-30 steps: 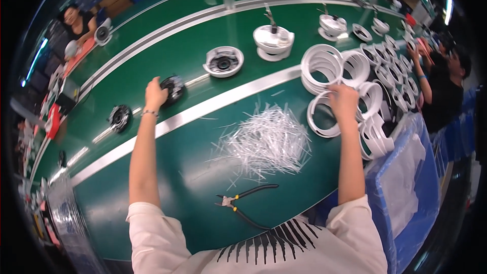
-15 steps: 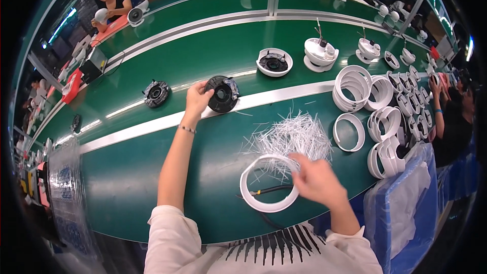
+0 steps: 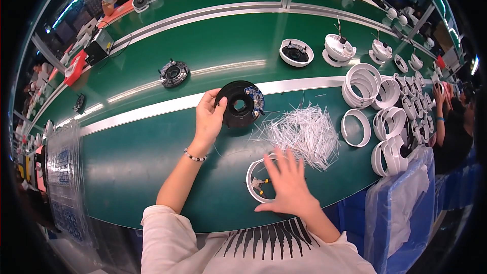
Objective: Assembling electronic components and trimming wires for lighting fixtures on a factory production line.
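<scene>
My left hand [image 3: 209,123] grips a round black plastic housing [image 3: 232,116] by its left edge, thumb on its face. A hole goes through the middle of this disc, and a small blue circuit board [image 3: 256,102] sits along its right side. My right hand [image 3: 291,187] has its fingers spread over a white plastic ring [image 3: 249,178] lying on the green table; whether it touches the ring I cannot tell. Inside the ring lie yellow-and-black pliers [image 3: 260,189], partly covered by the hand. Just beyond my fingers is a heap of thin white strips [image 3: 310,134].
Stacked white rings [image 3: 361,89] and a single ring [image 3: 355,128] stand to the right. Beyond the metal rail, the green conveyor [image 3: 213,50] carries another black housing [image 3: 174,73] and a white shell [image 3: 297,53]. A plastic-lined blue bin [image 3: 401,208] stands at right; co-workers sit farther off.
My left hand has brought the black housing nearer and to the right, off the rail. My right hand has opened and moved left over the ring. The conveyor parts appear farther right.
</scene>
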A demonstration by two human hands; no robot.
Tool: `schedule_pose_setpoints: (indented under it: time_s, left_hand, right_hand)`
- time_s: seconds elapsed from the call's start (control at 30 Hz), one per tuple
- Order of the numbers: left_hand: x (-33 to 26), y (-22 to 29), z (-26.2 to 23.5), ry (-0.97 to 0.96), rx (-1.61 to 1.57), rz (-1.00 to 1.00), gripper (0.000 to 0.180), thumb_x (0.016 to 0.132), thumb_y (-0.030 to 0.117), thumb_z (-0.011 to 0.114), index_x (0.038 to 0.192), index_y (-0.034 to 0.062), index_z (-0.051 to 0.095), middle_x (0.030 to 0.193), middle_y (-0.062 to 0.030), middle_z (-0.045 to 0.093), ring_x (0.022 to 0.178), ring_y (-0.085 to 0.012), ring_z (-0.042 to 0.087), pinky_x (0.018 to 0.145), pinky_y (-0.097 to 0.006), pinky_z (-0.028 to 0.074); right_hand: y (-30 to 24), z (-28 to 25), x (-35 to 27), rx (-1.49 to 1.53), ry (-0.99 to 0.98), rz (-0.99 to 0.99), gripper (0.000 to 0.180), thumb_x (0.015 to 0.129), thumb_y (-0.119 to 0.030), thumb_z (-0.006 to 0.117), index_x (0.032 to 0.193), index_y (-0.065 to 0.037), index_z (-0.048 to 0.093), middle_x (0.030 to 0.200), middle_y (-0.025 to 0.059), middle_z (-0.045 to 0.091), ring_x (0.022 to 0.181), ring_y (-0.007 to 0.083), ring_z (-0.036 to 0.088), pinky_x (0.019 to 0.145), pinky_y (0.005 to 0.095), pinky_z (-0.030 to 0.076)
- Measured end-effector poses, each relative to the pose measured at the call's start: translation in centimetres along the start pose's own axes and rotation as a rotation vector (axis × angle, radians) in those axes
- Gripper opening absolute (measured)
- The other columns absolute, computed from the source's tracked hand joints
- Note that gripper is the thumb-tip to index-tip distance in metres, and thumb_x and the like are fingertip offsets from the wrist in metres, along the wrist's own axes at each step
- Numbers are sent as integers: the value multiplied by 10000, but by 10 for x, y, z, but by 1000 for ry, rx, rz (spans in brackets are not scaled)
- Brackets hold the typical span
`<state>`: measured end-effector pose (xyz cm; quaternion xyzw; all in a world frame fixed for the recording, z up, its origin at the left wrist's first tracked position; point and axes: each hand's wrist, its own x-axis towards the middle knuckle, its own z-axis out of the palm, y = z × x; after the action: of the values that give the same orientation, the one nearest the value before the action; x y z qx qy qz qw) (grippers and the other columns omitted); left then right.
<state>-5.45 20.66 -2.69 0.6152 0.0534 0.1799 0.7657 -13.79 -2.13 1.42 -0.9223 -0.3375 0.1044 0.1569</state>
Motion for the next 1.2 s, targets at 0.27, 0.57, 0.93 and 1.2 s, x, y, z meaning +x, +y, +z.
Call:
schedule_pose_setpoints:
  time_s: [0.27,0.57,0.93,1.2]
  left_hand:
    - [-16,8,6,-16,-83,-53,219,835,53,516,1026,-39,462,971,-94,564,882,-121,534,784,-232,431]
    - [-69,-4,50,-157,-270,-394,267,841,50,359,1096,5,426,1052,-89,516,952,-142,503,811,-274,435]
    - [-65,18,44,-338,-879,-863,516,844,420,336,1192,48,420,1136,-146,489,1025,-277,489,901,-428,384]
    - [-67,5,37,-366,-900,-853,533,791,420,355,1138,34,477,1096,-157,528,983,-287,521,879,-415,409]
  right_hand:
    - [10,-7,3,275,251,-66,1084,458,-405,783,1293,-18,210,1296,258,203,1178,415,223,952,491,192]
    - [5,-11,49,189,490,71,1180,458,-511,769,1301,40,155,1323,265,183,1202,404,209,981,452,202]
    - [14,0,38,396,534,-56,1173,478,-393,797,1321,32,101,1307,225,237,1178,355,267,975,430,222]
    - [12,-3,31,550,526,-84,1109,475,-301,791,1312,24,140,1319,252,196,1192,369,235,967,453,227]
